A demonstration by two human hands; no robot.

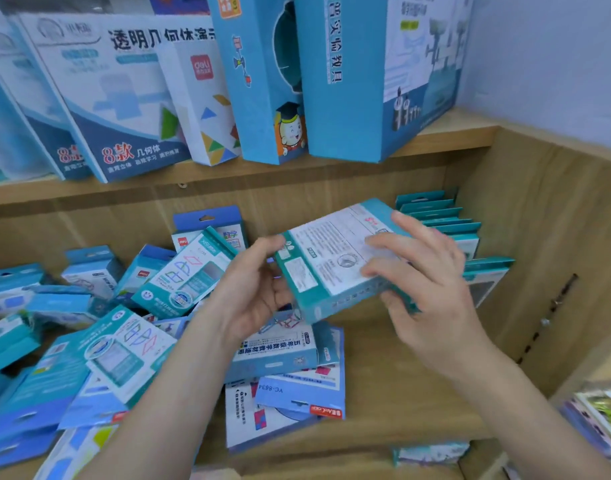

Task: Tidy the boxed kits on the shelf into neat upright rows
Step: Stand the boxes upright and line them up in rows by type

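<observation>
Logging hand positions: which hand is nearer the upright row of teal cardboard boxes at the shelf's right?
Right. The right hand lies just before the upright row; the left hand holds the left end of the teal-edged box.

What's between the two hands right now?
In the head view, one teal kit box: the left hand holds its left end, the right hand grips its right end.
</observation>
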